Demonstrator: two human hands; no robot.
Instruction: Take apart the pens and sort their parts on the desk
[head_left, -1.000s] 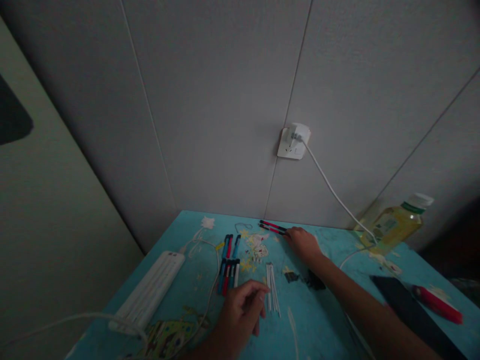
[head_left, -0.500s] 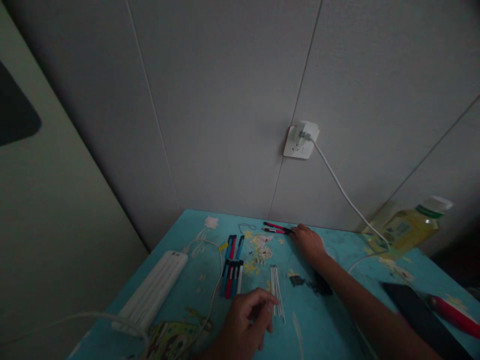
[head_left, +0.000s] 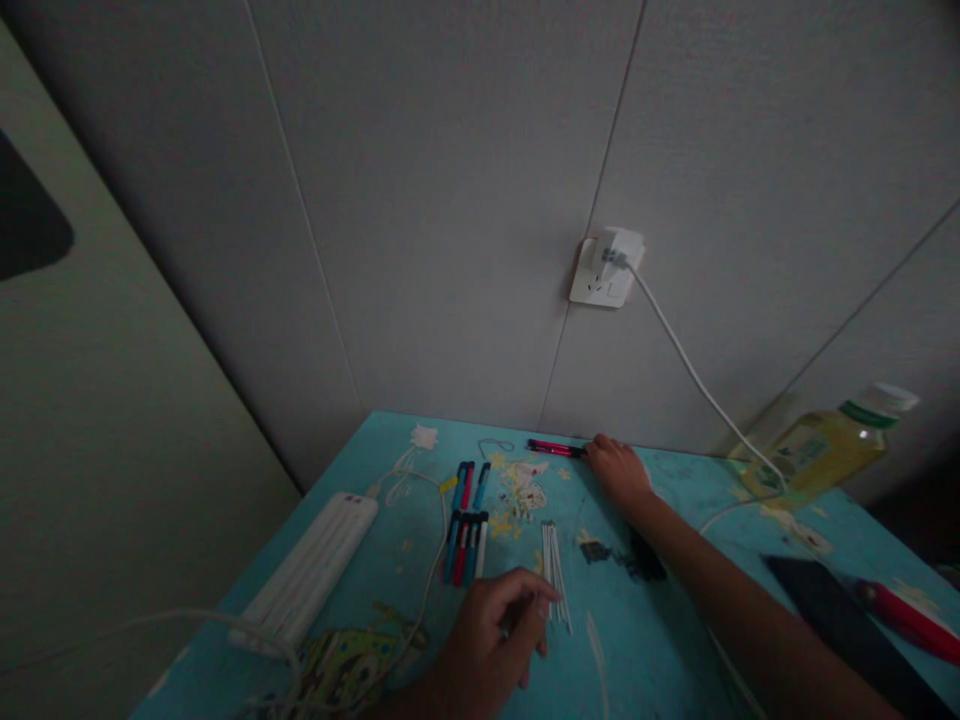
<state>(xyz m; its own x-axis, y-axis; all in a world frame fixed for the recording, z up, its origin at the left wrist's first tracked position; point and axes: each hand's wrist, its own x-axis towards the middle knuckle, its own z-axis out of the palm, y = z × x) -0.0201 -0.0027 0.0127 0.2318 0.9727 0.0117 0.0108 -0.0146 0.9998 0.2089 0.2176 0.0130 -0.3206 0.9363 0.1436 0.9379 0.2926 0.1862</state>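
At the far edge of the tabletop, my right hand (head_left: 617, 474) has its fingertips closed at the right end of the red and black pens (head_left: 555, 449), which lie side by side. My left hand (head_left: 499, 630) hovers low at the front, fingers loosely curled and thumb and forefinger slightly apart, with nothing visible in it. Its fingertips are by a bundle of thin white sticks (head_left: 553, 565), perhaps pen refills. Left of these, blue, red and white pen parts (head_left: 466, 545) and capped pieces (head_left: 466, 485) lie in two rows.
A white power strip (head_left: 311, 570) and its cables lie on the left. To the right are a tilted bottle of yellow liquid (head_left: 825, 450), a dark flat panel (head_left: 840, 620) and a red handled object (head_left: 907, 620). A white cord (head_left: 690, 370) hangs from the wall socket (head_left: 600, 285).
My right hand has brought the two red pens, which were apart, close together by the wall. My left hand has barely moved. The view has shifted slightly.
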